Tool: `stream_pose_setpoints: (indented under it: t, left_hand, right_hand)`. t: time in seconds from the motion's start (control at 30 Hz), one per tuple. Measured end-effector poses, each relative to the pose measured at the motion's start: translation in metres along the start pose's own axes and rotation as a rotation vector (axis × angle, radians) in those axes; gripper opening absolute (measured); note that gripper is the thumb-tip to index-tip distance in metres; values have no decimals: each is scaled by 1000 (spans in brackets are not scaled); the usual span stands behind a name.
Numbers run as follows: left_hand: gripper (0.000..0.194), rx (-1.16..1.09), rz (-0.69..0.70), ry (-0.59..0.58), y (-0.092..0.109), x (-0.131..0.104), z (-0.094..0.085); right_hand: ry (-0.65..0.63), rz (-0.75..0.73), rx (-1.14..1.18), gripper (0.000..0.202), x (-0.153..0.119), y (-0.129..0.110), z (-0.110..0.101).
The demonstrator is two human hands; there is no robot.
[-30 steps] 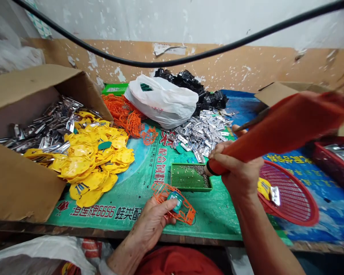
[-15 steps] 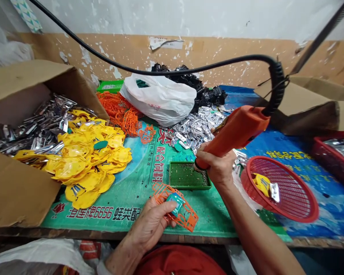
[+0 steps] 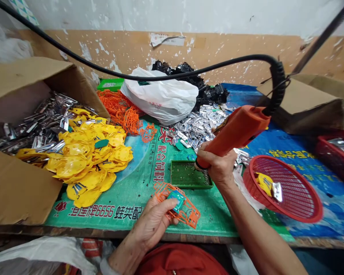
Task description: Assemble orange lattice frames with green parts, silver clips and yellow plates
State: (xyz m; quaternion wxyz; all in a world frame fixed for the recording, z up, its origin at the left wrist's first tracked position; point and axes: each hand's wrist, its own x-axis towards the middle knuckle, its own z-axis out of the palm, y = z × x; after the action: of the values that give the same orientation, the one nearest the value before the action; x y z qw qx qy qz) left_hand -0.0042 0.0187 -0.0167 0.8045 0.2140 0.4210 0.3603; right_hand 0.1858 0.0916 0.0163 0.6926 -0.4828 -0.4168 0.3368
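Observation:
Between thumb and fingers, my left hand (image 3: 157,219) pinches an orange plastic frame (image 3: 192,214) with a teal piece (image 3: 177,200) lying on it, near the table's front edge. My right hand (image 3: 221,168) is wrapped round an orange-red power tool (image 3: 236,131) with a black cable at its top. The tool points down over a green grid tray (image 3: 186,177) that holds small metal bits; its tip is hidden by my fingers. Beside my right forearm stands a red basket (image 3: 302,198) containing a yellow piece (image 3: 264,184) and a silver piece (image 3: 277,191).
Yellow parts (image 3: 86,160) spill from a cardboard box (image 3: 20,187) at left. Orange frames (image 3: 117,110), a white bag (image 3: 160,97), black parts (image 3: 212,95) and silver pieces (image 3: 197,126) lie behind the tray. A black cable (image 3: 103,72) crosses above. Another box (image 3: 312,101) stands at right.
The view has shifted slightly. Both hands keep their grips, and the tool stays over the green tray. The orange frame remains in my left hand.

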Motion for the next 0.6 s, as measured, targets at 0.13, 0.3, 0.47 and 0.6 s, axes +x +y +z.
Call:
stream_pose_setpoints:
  t: [0.13, 0.3, 0.47, 0.6]
  left_hand:
    - [32, -10, 8, 48, 0, 0, 2]
    - [28, -36, 24, 33, 1, -1, 4]
    - [31, -40, 28, 64, 1, -2, 4]
    - [28, -63, 27, 100, 0, -3, 4]
  right_hand:
    - [-12, 10, -11, 13, 0, 1, 0]
    - [-15, 15, -20, 14, -1, 0, 0]
    - [23, -15, -17, 14, 1, -2, 1]
    - [46, -55, 49, 15, 3, -14, 2]
